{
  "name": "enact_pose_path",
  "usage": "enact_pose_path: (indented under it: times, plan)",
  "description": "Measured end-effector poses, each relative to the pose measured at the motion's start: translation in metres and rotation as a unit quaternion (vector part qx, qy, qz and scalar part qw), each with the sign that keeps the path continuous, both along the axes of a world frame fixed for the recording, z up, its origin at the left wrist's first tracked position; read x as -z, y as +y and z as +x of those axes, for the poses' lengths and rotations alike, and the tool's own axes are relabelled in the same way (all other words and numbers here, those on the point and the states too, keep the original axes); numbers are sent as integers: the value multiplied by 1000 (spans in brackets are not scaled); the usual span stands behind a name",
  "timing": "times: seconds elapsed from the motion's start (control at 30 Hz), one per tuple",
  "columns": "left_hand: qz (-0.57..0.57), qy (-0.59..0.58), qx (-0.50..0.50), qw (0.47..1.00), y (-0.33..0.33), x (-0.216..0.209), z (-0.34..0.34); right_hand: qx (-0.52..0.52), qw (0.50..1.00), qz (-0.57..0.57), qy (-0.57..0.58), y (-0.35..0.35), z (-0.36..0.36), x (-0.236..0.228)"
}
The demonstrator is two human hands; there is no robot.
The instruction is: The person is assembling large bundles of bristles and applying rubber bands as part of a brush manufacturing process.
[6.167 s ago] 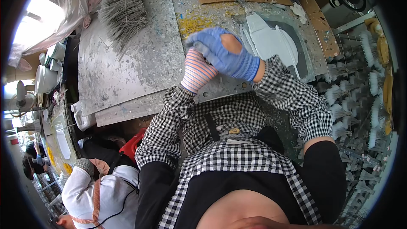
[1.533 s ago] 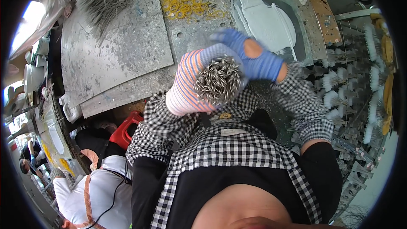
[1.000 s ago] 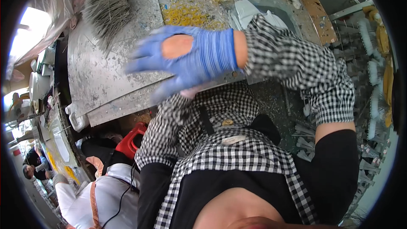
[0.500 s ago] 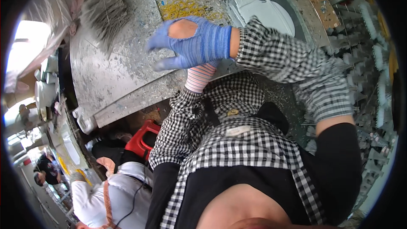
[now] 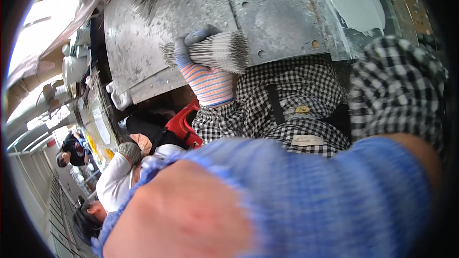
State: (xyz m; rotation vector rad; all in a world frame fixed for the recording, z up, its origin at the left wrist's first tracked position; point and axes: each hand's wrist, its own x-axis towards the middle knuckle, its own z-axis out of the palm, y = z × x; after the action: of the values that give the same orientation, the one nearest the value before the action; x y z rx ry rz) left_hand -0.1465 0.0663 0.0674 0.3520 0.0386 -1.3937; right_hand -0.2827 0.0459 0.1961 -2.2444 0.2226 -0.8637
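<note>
Scuffed grey metal worktable [image 5: 143,43] lies under the left hand [image 5: 203,64], clenched mid-length around a stiff, probably slippery bundle of thin metal rods [image 5: 215,52]; the blurred right hand [image 5: 267,200] looms close, grip unreadable.

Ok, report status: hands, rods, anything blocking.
Left hand gripping thin metal rod bundle over metal bench. Right hand raised near camera, blurred, covering lower view.
</note>
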Motion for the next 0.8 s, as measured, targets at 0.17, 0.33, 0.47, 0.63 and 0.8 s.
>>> enact_pose_path:
  times: [0.17,0.33,0.47,0.63,0.8]
  plan:
    - [-51,155,64,984,7,4,10,31,999,16,34,7,-20,-4]
    - [-52,-248,-84,964,13,-10,-1,48,994,29,98,9,-50,0]
    - [-92,-506,-58,856,-5,-12,-48,310,949,-18,47,-10,-47,153]
    - [-120,-615,100,773,-37,63,-58,389,900,-82,178,-40,-46,255]
    - [-91,-536,162,823,-22,59,-63,352,928,74,95,-28,-63,263]
